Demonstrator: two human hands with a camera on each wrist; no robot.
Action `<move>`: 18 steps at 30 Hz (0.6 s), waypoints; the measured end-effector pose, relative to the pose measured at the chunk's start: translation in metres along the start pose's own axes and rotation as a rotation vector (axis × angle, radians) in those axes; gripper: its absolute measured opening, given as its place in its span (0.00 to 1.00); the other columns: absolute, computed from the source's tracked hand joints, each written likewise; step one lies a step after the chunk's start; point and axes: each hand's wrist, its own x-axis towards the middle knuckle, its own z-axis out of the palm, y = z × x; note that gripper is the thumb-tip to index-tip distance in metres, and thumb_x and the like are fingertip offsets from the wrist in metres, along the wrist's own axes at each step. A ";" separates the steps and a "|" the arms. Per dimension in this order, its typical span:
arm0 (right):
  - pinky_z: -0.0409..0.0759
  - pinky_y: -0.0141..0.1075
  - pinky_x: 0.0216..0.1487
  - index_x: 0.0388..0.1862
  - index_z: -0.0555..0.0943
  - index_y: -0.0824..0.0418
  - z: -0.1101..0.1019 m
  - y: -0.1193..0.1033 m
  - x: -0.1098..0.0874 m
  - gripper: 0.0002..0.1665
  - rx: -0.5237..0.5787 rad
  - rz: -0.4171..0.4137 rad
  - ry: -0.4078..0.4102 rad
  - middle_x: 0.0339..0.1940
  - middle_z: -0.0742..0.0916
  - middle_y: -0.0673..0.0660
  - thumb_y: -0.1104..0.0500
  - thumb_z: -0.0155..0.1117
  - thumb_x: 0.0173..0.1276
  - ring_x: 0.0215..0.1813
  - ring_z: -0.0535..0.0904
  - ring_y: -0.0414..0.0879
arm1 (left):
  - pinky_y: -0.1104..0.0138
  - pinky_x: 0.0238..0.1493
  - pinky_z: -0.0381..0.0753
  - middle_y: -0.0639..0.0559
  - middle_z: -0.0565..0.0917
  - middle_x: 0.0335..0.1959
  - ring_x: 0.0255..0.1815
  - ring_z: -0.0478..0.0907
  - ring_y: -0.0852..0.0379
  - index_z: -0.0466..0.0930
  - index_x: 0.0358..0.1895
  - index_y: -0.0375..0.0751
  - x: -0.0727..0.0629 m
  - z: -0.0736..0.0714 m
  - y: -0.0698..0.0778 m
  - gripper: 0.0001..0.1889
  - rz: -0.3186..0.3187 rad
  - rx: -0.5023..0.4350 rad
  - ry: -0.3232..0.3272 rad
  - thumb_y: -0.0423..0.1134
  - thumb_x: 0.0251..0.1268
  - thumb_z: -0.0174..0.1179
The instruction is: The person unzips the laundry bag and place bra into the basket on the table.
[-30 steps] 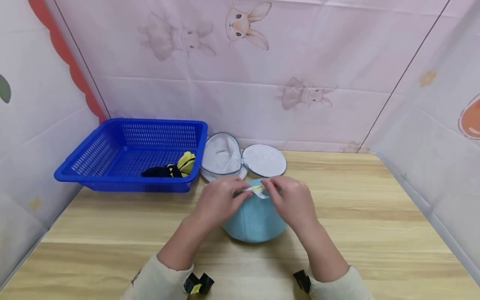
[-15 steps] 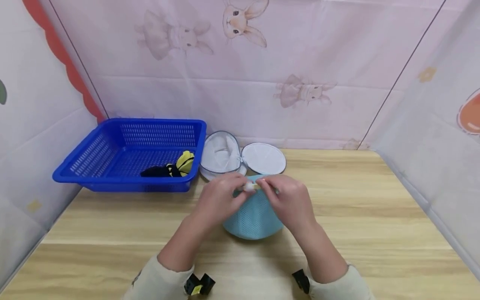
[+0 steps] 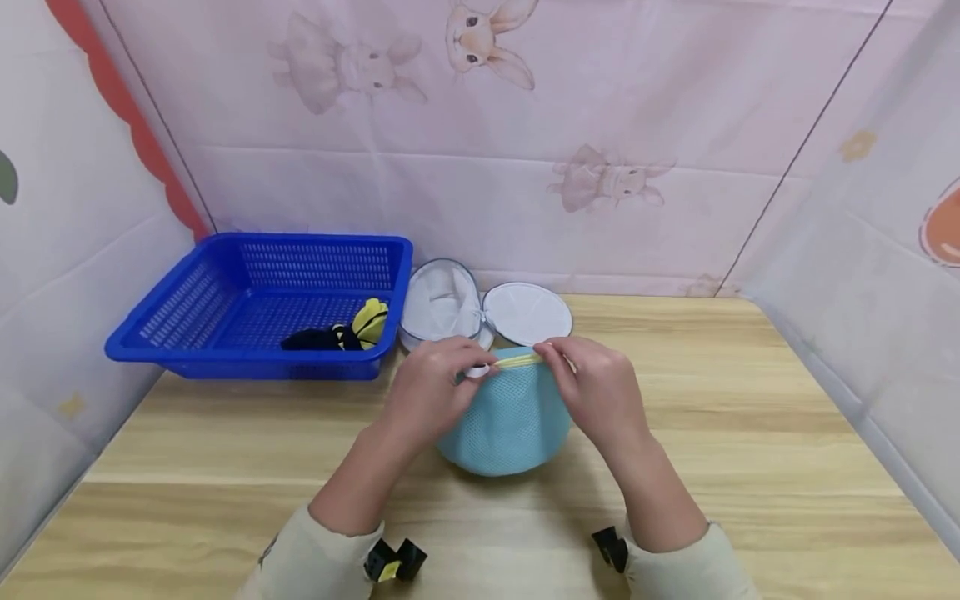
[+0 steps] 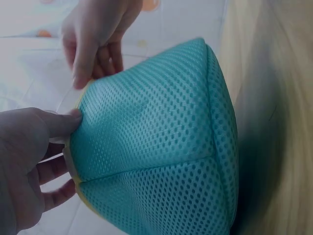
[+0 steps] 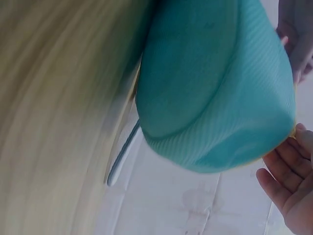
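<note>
A teal mesh laundry bag (image 3: 506,425) with a yellow-edged top stands on the table between both hands. At the left end of that edge, my left hand (image 3: 431,383) pinches the rim, where a white strip (image 3: 477,372) shows by its fingers. The right end of the yellow edge (image 3: 519,361) is pinched by my right hand (image 3: 600,383). In the left wrist view the thumb of the left hand (image 4: 29,156) presses on the mesh, fingers behind the rim. The right wrist view has the bag's rounded base (image 5: 190,73) and the right hand (image 5: 293,181) at its edge. The bag's inside is hidden.
A blue plastic basket (image 3: 247,364) stands at the back left, holding a black and yellow cloth item (image 3: 367,325). Beside it, behind the bag, lies an open white mesh bag (image 3: 442,304) with its round lid (image 3: 528,314) folded out. Printed sheets wall the table (image 3: 750,433).
The hands have moved apart, the right one to the right. A straight length of yellow edge now shows between them, where the fingers were close together half a second ago.
</note>
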 end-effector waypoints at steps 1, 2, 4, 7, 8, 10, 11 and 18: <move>0.85 0.41 0.35 0.34 0.88 0.65 -0.001 0.002 0.000 0.06 0.000 0.009 0.002 0.30 0.90 0.56 0.61 0.72 0.62 0.33 0.88 0.49 | 0.66 0.37 0.83 0.55 0.88 0.33 0.34 0.84 0.58 0.90 0.36 0.45 0.001 -0.001 -0.001 0.05 -0.017 -0.005 -0.007 0.38 0.57 0.72; 0.85 0.42 0.35 0.34 0.88 0.65 -0.002 0.004 0.001 0.06 -0.001 0.014 0.002 0.31 0.90 0.56 0.61 0.72 0.62 0.34 0.88 0.50 | 0.66 0.37 0.83 0.55 0.88 0.33 0.35 0.84 0.58 0.90 0.36 0.44 0.001 -0.002 -0.001 0.05 -0.032 -0.010 -0.013 0.38 0.57 0.72; 0.85 0.42 0.36 0.34 0.88 0.65 -0.002 0.006 0.001 0.07 -0.006 0.019 0.002 0.31 0.90 0.57 0.60 0.72 0.62 0.34 0.88 0.50 | 0.67 0.37 0.84 0.55 0.88 0.34 0.36 0.84 0.59 0.90 0.37 0.44 0.001 -0.003 -0.001 0.06 -0.059 -0.014 -0.032 0.38 0.58 0.71; 0.85 0.42 0.36 0.33 0.88 0.64 -0.001 0.003 0.001 0.08 -0.005 0.012 0.018 0.30 0.90 0.57 0.59 0.72 0.63 0.33 0.87 0.50 | 0.68 0.38 0.84 0.54 0.88 0.35 0.37 0.84 0.59 0.90 0.38 0.44 0.001 -0.003 0.000 0.06 -0.063 -0.022 -0.044 0.39 0.59 0.71; 0.85 0.42 0.36 0.33 0.88 0.64 0.000 0.001 0.001 0.08 -0.003 0.001 0.027 0.29 0.90 0.57 0.59 0.72 0.63 0.33 0.87 0.49 | 0.68 0.39 0.84 0.54 0.88 0.36 0.37 0.84 0.59 0.90 0.39 0.44 0.002 -0.003 0.001 0.06 -0.054 -0.025 -0.046 0.39 0.59 0.70; 0.85 0.40 0.34 0.32 0.87 0.64 0.001 -0.002 0.002 0.07 0.005 -0.044 0.042 0.28 0.89 0.56 0.60 0.72 0.62 0.32 0.87 0.48 | 0.69 0.40 0.84 0.53 0.88 0.37 0.39 0.84 0.59 0.89 0.41 0.43 0.003 -0.002 0.004 0.08 -0.019 -0.040 -0.051 0.39 0.60 0.70; 0.85 0.39 0.34 0.32 0.87 0.64 0.001 -0.005 0.002 0.06 0.018 -0.072 0.043 0.28 0.89 0.56 0.61 0.72 0.62 0.32 0.87 0.48 | 0.69 0.41 0.84 0.53 0.88 0.38 0.39 0.84 0.59 0.89 0.42 0.42 0.003 -0.001 0.006 0.08 0.003 -0.044 -0.054 0.39 0.61 0.69; 0.84 0.33 0.35 0.33 0.87 0.62 0.001 -0.008 0.001 0.06 0.138 -0.188 -0.020 0.30 0.89 0.53 0.64 0.76 0.56 0.33 0.86 0.42 | 0.70 0.43 0.83 0.54 0.87 0.38 0.40 0.83 0.60 0.89 0.41 0.42 0.000 0.003 0.010 0.07 0.074 -0.092 -0.010 0.36 0.61 0.68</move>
